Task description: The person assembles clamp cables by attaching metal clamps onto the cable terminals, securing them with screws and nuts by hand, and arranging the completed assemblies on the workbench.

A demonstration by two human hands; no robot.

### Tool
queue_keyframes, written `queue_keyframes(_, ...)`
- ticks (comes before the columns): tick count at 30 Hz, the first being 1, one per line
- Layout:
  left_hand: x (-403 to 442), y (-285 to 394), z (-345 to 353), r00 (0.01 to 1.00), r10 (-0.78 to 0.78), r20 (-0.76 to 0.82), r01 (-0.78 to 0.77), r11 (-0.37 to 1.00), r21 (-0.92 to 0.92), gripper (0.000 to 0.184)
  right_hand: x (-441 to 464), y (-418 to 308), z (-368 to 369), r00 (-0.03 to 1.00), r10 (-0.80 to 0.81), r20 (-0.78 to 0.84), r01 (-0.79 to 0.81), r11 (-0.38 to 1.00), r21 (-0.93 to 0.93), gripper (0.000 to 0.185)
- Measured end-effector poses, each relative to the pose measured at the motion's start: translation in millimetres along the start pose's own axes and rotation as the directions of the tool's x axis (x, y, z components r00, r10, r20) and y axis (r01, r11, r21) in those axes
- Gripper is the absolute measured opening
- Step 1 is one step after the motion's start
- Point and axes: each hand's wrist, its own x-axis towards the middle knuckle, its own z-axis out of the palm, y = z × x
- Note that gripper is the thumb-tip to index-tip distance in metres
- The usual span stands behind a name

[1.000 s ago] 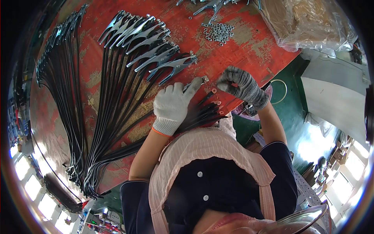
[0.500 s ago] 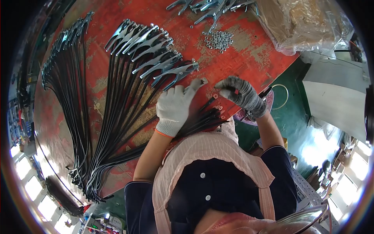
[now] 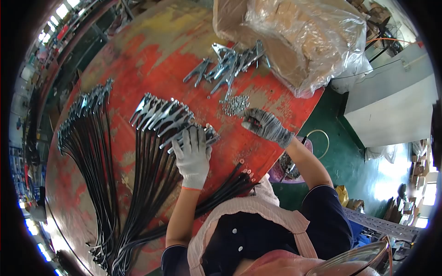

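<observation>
Left hand [image 3: 191, 156] is flat on the near end of the middle row of metal clamps [image 3: 159, 115], fingers straight and slightly apart; I can't tell if it grips one. Right hand [image 3: 267, 126] is over the desk [image 3: 225, 154], just beside the pile of small nuts [image 3: 237, 103], fingers curled toward the thumb. I can't see whether it's pinching anything. Middle-row clamps sit on black cables [image 3: 142, 184] running back toward the near edge. Second clamped bundle [image 3: 94, 170] fans out on my left. Ring terminals [image 3: 245, 172] on more cables lie between the apron [image 3: 251, 207] and the right hand. Loose clamps [image 3: 228, 64] are heaped beyond the nuts, next to the plastic-lined carton [image 3: 294, 46].
</observation>
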Motion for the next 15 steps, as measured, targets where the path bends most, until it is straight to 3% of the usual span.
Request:
queue_keyframes(3,2.1,-2.5,6.4,0.998,0.041,-0.041,-0.041,0.999,0.001,0.076,42.7,20.3,-20.0,0.961,-0.203,-0.190,0.172,0.971,-0.166,0.042)
queue_keyframes(4,5.2,-2.0,8.1,0.997,0.033,-0.064,-0.034,0.999,0.000,0.075,52.4,1.2,-32.0,0.940,-0.285,-0.186,0.187,0.889,-0.418,0.043)
queue_keyframes(7,3.6,-2.5,12.3,0.995,0.019,-0.094,-0.017,1.000,0.022,0.073,99.6,15.9,-44.6,0.857,-0.457,-0.237,0.080,0.574,-0.815,0.046)
queue_keyframes(9,4.4,-1.9,11.0,0.987,0.065,-0.150,-0.060,0.997,0.039,0.073,134.7,-9.7,-56.2,0.969,-0.073,-0.235,-0.165,0.515,-0.841,0.046)
queue_keyframes(11,-6.1,4.5,11.0,0.988,0.122,-0.093,-0.116,0.991,0.066,0.071,161.3,6.5,-60.2,0.956,-0.111,-0.270,-0.222,0.325,-0.919,0.043)
queue_keyframes(12,-9.2,4.7,14.6,0.984,0.140,-0.110,-0.131,0.987,0.091,0.072,168.1,6.6,-65.9,0.980,-0.081,-0.183,-0.145,0.343,-0.928,0.042)
queue_keyframes(15,-13.1,5.0,17.6,0.982,0.157,-0.109,-0.141,0.981,0.136,0.071,192.9,14.3,-65.2,0.979,-0.029,-0.201,-0.184,0.300,-0.936,0.040)
